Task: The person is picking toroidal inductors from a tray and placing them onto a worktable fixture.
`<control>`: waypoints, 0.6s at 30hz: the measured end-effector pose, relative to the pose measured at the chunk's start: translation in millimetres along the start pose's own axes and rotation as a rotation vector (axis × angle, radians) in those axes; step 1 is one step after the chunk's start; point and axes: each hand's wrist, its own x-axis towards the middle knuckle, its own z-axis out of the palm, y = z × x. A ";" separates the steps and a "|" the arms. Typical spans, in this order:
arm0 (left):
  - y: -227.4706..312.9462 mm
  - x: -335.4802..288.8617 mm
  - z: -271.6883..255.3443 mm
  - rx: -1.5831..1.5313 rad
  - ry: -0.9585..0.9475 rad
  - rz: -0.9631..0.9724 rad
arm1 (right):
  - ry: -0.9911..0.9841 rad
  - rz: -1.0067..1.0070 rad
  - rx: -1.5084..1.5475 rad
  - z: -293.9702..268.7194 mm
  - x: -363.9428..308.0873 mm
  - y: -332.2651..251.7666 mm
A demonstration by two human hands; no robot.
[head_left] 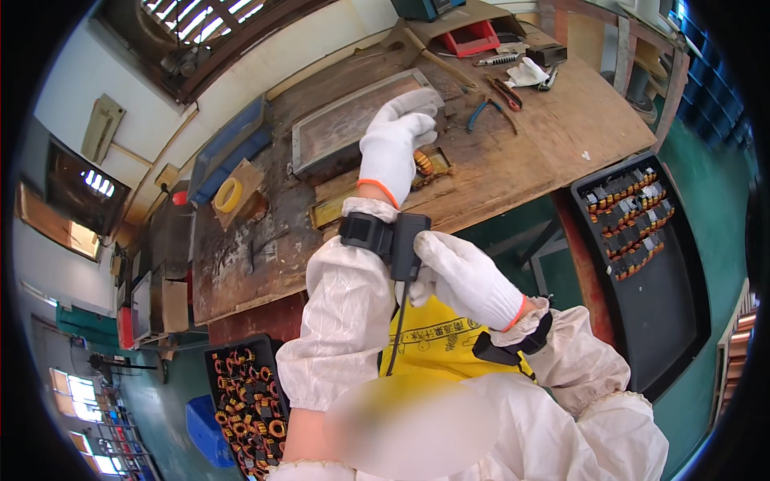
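My left hand, in a white knit glove with an orange cuff, is over the workbench with its fingers loosely bent and apart. I see nothing held in it. Right beside its palm edge sits a copper-wound ring coil, partly hidden by the glove, at a shallow tray on the bench. A black box-shaped device is strapped to my left wrist. My right hand, gloved alike, has its fingers closed on the right side of that device; the fingertips are partly hidden behind it.
On the worn wooden bench lie a metal-framed panel, blue-handled pliers, a red bin and yellow tape. A black tray with rows of coils stands right; another coil-filled tray is lower left.
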 end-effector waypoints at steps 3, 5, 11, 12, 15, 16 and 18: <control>-2.8 15.7 -32.4 -0.735 -0.251 -0.165 | -0.146 -0.060 0.191 8.2 -4.9 -1.7; 8.9 11.7 -26.0 -0.808 -0.063 -0.202 | -0.219 -0.051 0.263 7.0 -3.4 0.3; 17.9 7.6 -49.4 -1.051 0.025 -0.156 | -0.292 -0.019 0.294 8.1 -2.1 10.5; 18.0 7.8 -55.8 -1.072 0.045 -0.145 | -0.278 0.000 0.254 11.7 -2.3 9.7; 10.8 11.9 -57.0 -1.122 0.030 -0.180 | -0.229 -0.026 0.121 15.0 -8.0 2.7; 12.4 8.8 -59.9 -1.127 0.037 -0.167 | -0.230 -0.025 0.126 19.5 -9.7 -2.3; 16.9 6.2 -66.8 -1.141 0.052 -0.158 | -0.243 0.033 0.008 26.3 -12.1 -11.0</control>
